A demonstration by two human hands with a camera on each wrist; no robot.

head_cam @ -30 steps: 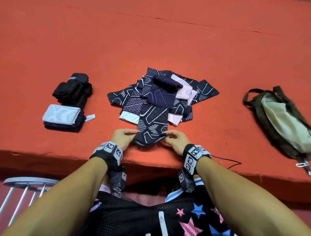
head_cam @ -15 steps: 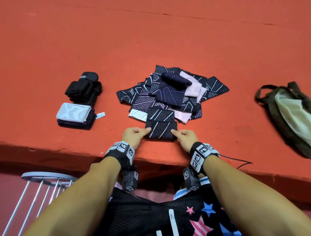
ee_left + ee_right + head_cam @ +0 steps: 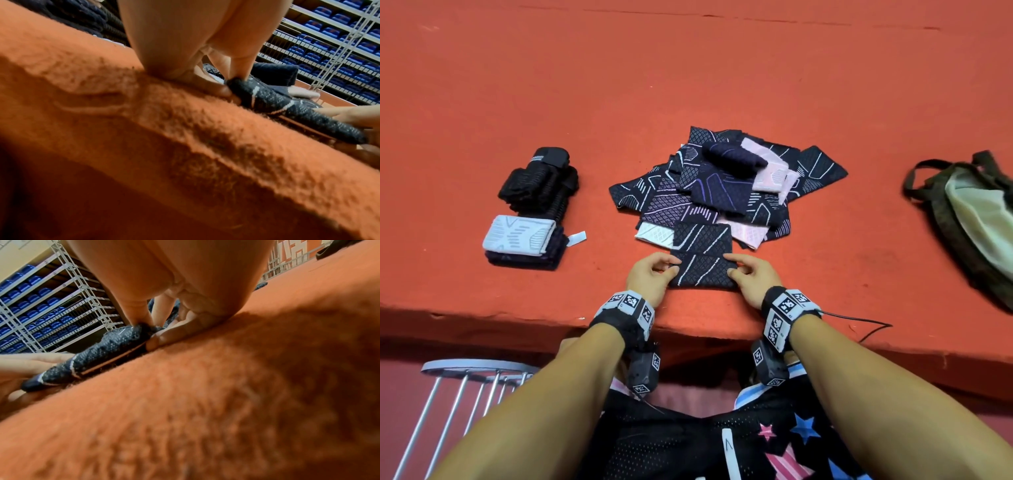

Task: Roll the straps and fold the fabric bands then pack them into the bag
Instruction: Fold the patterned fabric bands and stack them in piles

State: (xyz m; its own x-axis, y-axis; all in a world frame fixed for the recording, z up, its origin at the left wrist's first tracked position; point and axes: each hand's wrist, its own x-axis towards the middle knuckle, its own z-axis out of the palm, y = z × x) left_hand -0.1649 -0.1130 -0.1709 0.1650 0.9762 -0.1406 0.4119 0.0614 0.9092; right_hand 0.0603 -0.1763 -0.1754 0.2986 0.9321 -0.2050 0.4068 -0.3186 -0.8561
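Note:
A dark navy fabric band [image 3: 702, 265] with white lines lies folded near the front edge of the orange table [image 3: 722, 68]. My left hand [image 3: 654, 274] pinches its left end between thumb and fingers, and my right hand [image 3: 751, 274] pinches its right end. Both wrist views show the same band [image 3: 277, 104] [image 3: 98, 356] flat on the felt, with fingers [image 3: 207, 87] [image 3: 174, 335] tucked under its ends. Behind it sits a loose pile of navy and pink bands [image 3: 726, 188]. An olive bag [image 3: 976, 212] lies open at the right.
At the left stand rolled black straps [image 3: 541, 181] and a stack of folded bands topped by a white one [image 3: 520, 236]. A metal stool [image 3: 476, 383] is below the table's front left edge. Shelves of blue bins [image 3: 329, 42] line the background.
The hanging band has been folded over onto the table and now lies flat in a small rectangle. Both hands went from lifting its edge to pinching its two ends.

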